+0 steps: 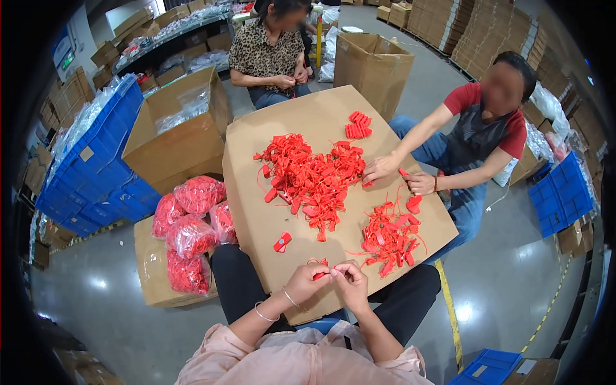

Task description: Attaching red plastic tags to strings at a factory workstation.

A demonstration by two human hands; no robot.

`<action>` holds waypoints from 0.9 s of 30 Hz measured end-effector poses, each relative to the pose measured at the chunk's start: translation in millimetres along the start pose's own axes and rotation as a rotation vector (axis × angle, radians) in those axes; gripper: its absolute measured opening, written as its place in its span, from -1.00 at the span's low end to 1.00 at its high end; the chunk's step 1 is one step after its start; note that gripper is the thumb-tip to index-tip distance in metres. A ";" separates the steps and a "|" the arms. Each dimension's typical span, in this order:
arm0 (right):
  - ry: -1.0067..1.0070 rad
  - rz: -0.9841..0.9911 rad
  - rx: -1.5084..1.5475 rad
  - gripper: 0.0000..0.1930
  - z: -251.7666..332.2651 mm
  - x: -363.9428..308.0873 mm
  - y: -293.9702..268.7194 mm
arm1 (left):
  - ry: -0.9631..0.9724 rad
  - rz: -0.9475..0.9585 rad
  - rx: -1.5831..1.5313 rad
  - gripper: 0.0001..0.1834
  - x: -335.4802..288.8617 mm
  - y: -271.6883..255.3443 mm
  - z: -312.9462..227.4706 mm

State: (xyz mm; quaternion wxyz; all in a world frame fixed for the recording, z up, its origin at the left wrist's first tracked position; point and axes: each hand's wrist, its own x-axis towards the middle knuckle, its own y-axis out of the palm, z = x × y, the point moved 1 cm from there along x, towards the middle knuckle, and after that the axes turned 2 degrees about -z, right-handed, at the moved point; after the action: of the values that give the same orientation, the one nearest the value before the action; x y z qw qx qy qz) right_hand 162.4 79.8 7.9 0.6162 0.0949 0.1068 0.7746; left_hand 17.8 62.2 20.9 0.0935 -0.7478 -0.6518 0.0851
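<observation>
Low over the near edge of the cardboard sheet (256,147), the left hand (307,280) and right hand (351,280) meet fingertip to fingertip, both pinched on one small red plastic tag (319,274). The tag sits between them, apparently lying left to right, though fingers hide most of it. Just beyond lies a loose red piece (282,242); farther off, the big red pile (311,183) and two seated co-workers.
</observation>
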 end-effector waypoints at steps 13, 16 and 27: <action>0.122 0.007 0.106 -0.94 -47.2 -29.2 -9.2 | 0.029 -0.064 0.014 -0.68 -22.7 4.6 11.5; 0.289 0.056 0.109 -0.91 -45.8 -28.4 -9.7 | 0.065 -0.023 0.129 -0.63 -19.1 12.2 -3.7; 0.435 0.152 0.201 -0.92 -53.0 -12.3 -21.4 | 0.028 0.174 0.393 -0.53 3.1 11.7 -8.7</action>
State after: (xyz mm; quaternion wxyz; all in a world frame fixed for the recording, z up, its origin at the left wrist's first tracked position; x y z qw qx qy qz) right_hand 170.4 69.8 -49.2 0.5060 -0.0056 0.3058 0.8065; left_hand 31.6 63.5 26.4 0.2389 -0.7697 -0.5544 0.2076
